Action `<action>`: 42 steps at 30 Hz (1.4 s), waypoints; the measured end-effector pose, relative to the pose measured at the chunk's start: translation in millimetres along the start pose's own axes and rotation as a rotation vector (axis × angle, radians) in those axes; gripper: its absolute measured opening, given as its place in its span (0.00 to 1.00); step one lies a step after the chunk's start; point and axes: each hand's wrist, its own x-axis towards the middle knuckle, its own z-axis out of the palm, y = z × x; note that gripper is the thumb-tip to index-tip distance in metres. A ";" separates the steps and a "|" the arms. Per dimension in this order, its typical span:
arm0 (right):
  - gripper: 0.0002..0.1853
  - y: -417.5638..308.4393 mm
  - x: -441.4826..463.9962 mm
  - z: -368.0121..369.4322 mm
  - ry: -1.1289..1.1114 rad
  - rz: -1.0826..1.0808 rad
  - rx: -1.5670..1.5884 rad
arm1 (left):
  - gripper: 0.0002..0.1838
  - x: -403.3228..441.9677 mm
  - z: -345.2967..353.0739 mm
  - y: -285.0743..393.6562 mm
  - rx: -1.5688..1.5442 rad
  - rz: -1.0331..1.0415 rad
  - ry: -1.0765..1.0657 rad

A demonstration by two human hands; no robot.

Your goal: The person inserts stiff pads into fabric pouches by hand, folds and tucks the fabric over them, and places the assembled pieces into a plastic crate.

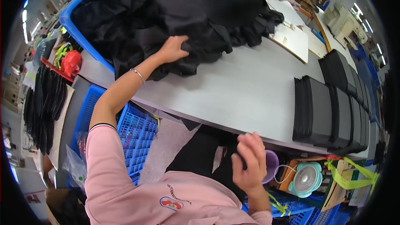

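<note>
Head view: left hand on heaped black cloth, right hand before the desk.
The hands are well apart, left thumb and finger parted, right fingers loosely curled; the cloth covers the desk's far left, partly inside a blue bin; black stacks stand on the desk's right end, a fan below.

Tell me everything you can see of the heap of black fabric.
The heap of black fabric looks like thin, faintly shiny cloth, crumpled in loose, overlapping folds. It lies partly inside the rim of the blue bin and spills onto the grey table. The left hand is over its near side; contact is unclear.
</note>
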 end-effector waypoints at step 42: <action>0.21 130.5 -61.0 32.2 -0.171 0.342 -0.815 | 0.21 -150.7 66.4 166.6 -0.149 0.472 0.300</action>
